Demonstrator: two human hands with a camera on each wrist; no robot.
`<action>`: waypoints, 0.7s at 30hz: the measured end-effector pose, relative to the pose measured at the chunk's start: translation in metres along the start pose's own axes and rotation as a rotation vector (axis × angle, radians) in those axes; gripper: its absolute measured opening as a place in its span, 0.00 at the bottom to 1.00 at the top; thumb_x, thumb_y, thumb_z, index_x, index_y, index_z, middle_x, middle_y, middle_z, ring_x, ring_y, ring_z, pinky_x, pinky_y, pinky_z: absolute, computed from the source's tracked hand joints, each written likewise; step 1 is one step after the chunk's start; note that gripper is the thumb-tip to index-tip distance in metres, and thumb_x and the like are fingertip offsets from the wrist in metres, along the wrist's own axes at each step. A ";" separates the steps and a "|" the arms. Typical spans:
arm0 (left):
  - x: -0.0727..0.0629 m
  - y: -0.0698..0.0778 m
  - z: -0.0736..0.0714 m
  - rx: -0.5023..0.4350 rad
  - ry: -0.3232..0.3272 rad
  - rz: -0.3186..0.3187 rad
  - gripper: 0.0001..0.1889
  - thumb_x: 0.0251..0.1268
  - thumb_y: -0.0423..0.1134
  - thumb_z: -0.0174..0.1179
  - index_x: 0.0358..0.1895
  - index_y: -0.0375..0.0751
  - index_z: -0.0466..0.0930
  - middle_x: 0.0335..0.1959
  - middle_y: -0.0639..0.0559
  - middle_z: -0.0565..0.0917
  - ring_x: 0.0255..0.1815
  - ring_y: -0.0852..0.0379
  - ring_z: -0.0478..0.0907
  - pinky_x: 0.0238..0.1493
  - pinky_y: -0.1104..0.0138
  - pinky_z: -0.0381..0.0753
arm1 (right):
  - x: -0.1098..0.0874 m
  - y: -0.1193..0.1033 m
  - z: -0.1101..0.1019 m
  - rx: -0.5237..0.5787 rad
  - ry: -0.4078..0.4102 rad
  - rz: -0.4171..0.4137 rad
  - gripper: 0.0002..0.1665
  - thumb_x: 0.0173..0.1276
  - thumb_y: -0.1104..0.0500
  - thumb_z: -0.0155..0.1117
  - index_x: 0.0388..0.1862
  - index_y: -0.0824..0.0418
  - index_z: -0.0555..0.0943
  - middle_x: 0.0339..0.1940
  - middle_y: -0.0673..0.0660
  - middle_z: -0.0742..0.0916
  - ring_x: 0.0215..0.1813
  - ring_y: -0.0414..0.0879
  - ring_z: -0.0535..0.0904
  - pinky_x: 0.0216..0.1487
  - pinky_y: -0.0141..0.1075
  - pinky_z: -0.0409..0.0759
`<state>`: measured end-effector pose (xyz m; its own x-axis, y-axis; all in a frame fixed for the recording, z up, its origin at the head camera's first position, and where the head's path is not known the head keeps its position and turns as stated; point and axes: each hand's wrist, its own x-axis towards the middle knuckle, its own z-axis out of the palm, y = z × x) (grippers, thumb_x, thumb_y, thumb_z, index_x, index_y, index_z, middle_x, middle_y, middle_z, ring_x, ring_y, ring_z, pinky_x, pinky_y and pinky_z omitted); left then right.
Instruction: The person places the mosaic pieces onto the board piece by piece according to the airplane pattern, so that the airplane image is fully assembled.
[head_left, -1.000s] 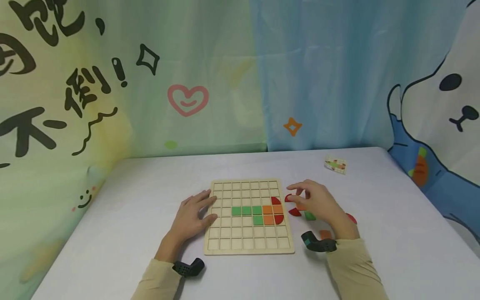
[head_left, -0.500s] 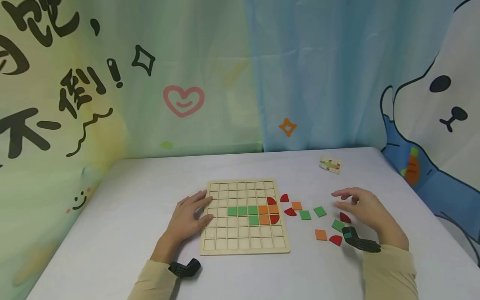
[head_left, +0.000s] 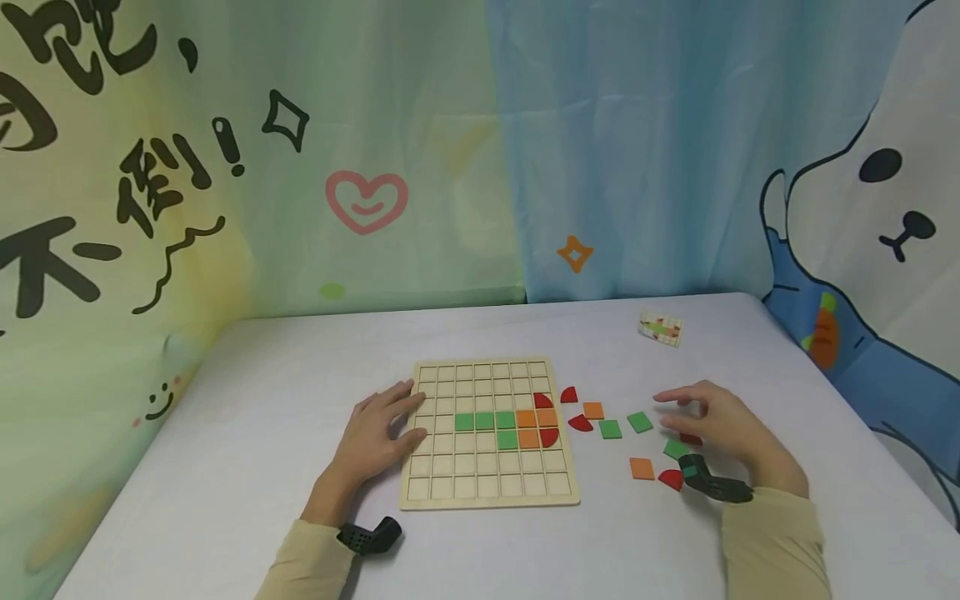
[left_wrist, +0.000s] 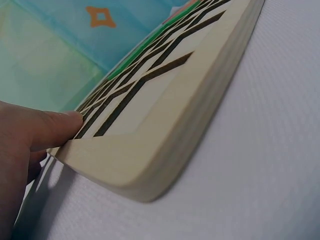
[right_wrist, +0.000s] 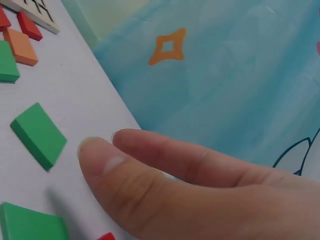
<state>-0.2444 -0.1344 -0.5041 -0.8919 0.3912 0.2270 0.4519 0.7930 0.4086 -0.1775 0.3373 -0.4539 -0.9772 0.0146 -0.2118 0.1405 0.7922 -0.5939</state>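
Note:
A square wooden grid board (head_left: pixel 450 467) lies flat on the table, its grooved cells facing up. Green squares (head_left: pixel 485 421), orange squares (head_left: pixel 528 439) and red quarter-circle tiles (head_left: pixel 549 437) sit in the cells right of its middle. My left hand (head_left: pixel 378 437) rests at the board's left edge, fingers extended; in the left wrist view the thumb (left_wrist: pixel 60 127) lies on the rim. Over the right side of the table hovers my right hand (head_left: pixel 720 425), fingers loosely bent, nothing between thumb and fingertips. Below it, a red tile (head_left: pixel 691 439) is partly hidden. A green square (right_wrist: pixel 40 135) lies just beyond the thumb.
Between board and right hand lie loose tiles: a red quarter-circle (head_left: pixel 581 423), an orange square (head_left: pixel 593 410), a green square (head_left: pixel 611 429) and several others. A small patterned card (head_left: pixel 661 329) lies at the back right. Printed curtains (head_left: pixel 450 167) hang behind the table.
My right hand has moved right, away from the tiles beside the board, then slightly back left over the last half second. The left hand stays at the board's edge. The head view has shifted slightly.

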 end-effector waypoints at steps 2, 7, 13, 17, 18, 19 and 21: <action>0.000 0.000 0.000 -0.002 -0.001 0.000 0.31 0.57 0.56 0.59 0.63 0.47 0.75 0.69 0.48 0.70 0.72 0.49 0.63 0.71 0.47 0.57 | 0.001 -0.001 0.003 -0.018 0.004 -0.016 0.29 0.60 0.46 0.68 0.58 0.56 0.79 0.53 0.65 0.76 0.47 0.54 0.70 0.39 0.40 0.76; 0.000 0.001 0.000 -0.003 -0.001 -0.001 0.31 0.57 0.56 0.59 0.62 0.46 0.75 0.69 0.48 0.70 0.72 0.49 0.63 0.71 0.47 0.57 | 0.007 -0.002 0.008 -0.041 -0.001 -0.051 0.27 0.59 0.48 0.69 0.57 0.56 0.80 0.54 0.65 0.76 0.56 0.59 0.69 0.53 0.56 0.74; 0.000 0.001 0.000 -0.007 0.003 0.002 0.31 0.57 0.57 0.59 0.63 0.47 0.75 0.69 0.48 0.70 0.72 0.49 0.63 0.71 0.47 0.57 | 0.012 -0.002 0.014 -0.050 -0.008 -0.065 0.25 0.58 0.49 0.71 0.54 0.55 0.82 0.52 0.63 0.77 0.58 0.61 0.69 0.58 0.62 0.69; 0.000 0.001 0.000 0.001 0.006 0.004 0.31 0.57 0.58 0.58 0.63 0.47 0.75 0.69 0.49 0.70 0.72 0.49 0.63 0.71 0.47 0.58 | 0.014 -0.001 0.016 -0.061 -0.017 -0.046 0.25 0.56 0.48 0.71 0.53 0.55 0.83 0.53 0.63 0.77 0.59 0.62 0.67 0.60 0.64 0.66; 0.000 0.001 0.001 0.003 0.008 0.006 0.31 0.57 0.58 0.58 0.63 0.47 0.75 0.69 0.49 0.70 0.72 0.49 0.63 0.71 0.47 0.58 | 0.015 -0.001 0.017 -0.065 -0.018 -0.044 0.25 0.56 0.48 0.71 0.52 0.55 0.83 0.53 0.63 0.77 0.60 0.63 0.67 0.61 0.64 0.65; 0.000 0.001 0.001 0.006 0.008 0.006 0.31 0.57 0.58 0.58 0.63 0.47 0.75 0.69 0.49 0.70 0.72 0.49 0.64 0.71 0.47 0.58 | 0.015 -0.001 0.017 -0.068 -0.019 -0.043 0.25 0.56 0.49 0.72 0.52 0.55 0.83 0.53 0.63 0.77 0.60 0.63 0.67 0.61 0.65 0.65; 0.000 0.001 0.000 0.006 0.009 0.006 0.31 0.58 0.58 0.58 0.62 0.47 0.75 0.69 0.49 0.70 0.72 0.49 0.64 0.71 0.47 0.58 | 0.015 -0.002 0.017 -0.071 -0.024 -0.041 0.24 0.56 0.49 0.72 0.52 0.55 0.83 0.53 0.64 0.77 0.60 0.63 0.66 0.61 0.65 0.65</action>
<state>-0.2440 -0.1338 -0.5041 -0.8889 0.3920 0.2370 0.4571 0.7936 0.4015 -0.1901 0.3254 -0.4691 -0.9777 -0.0322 -0.2073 0.0884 0.8330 -0.5462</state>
